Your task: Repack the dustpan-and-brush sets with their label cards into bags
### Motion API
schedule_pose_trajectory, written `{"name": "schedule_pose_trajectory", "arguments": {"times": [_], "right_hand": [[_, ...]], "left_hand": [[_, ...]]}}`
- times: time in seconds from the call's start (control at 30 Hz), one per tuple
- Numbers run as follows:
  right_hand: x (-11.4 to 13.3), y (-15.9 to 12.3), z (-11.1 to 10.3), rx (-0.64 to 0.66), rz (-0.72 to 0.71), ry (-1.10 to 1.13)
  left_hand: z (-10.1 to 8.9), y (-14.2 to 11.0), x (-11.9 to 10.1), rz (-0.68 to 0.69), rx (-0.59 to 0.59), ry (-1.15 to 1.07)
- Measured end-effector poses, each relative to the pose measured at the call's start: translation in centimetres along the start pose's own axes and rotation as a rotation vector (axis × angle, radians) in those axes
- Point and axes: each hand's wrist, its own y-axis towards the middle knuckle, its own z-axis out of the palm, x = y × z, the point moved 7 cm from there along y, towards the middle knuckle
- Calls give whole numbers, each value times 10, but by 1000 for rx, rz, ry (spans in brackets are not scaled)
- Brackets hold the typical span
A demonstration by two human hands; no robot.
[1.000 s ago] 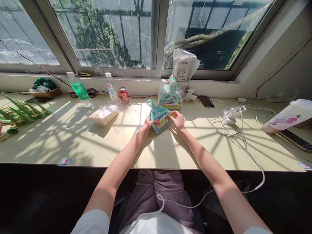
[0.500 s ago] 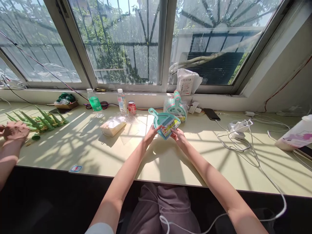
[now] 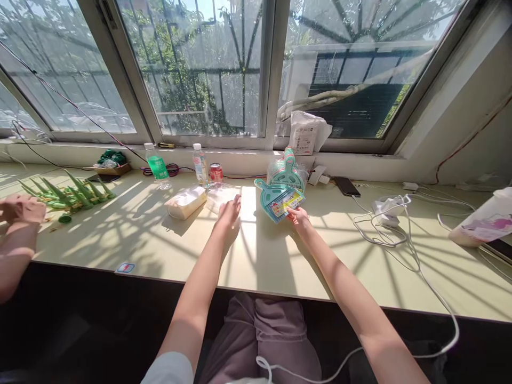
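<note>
My right hand (image 3: 299,217) grips a teal mini dustpan with a brush (image 3: 276,200) by its lower right edge. A yellow printed label (image 3: 288,202) lies across its front, and its handle points to the upper left. My left hand (image 3: 229,212) is away from the dustpan, fingers drawn together at the edge of a clear plastic bag (image 3: 221,194) on the table. Glare partly hides the fingertips there. Behind the held dustpan, a stack of similar dustpans (image 3: 288,169) in clear wrapping stands against the wall.
A tissue pack (image 3: 186,202), two bottles (image 3: 157,168) and a red can (image 3: 216,173) stand left of centre. Another person's hands (image 3: 24,209) are beside a green spiky object (image 3: 70,192). On the right are a phone (image 3: 347,186), a charger with cables (image 3: 386,210) and a cup (image 3: 486,218).
My left hand has let go of the dustpan and moved left to the plastic bag. The dustpan, now in my right hand alone, has shifted slightly right. The bag's outline has changed.
</note>
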Motion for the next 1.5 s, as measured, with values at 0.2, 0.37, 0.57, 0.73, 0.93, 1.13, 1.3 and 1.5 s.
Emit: {"name": "schedule_pose_trajectory", "arguments": {"times": [0.2, 0.37, 0.57, 0.73, 0.93, 1.13, 1.3, 1.5], "right_hand": [[-1, -6, 12, 92, 39, -118], [-6, -12, 23, 234, 40, -129], [-14, -9, 20, 257, 113, -104], [-15, -5, 18, 242, 144, -67], [-19, -19, 32, 252, 80, -106], [-23, -23, 39, 199, 58, -40], [-18, -19, 32, 128, 56, -44], [-20, -27, 44, 201, 18, -22]], "left_hand": [[-18, -3, 15, -135, -46, 70], [1, -3, 18, -122, 131, 101], [-5, 0, 27, -193, 53, 97], [-9, 0, 31, -275, 0, 122], [-5, -6, -7, -94, -53, 66], [-10, -12, -31, 6, -128, 57], [-16, -15, -34, 8, -158, -36], [-12, -19, -48, 145, -143, -224]]}}
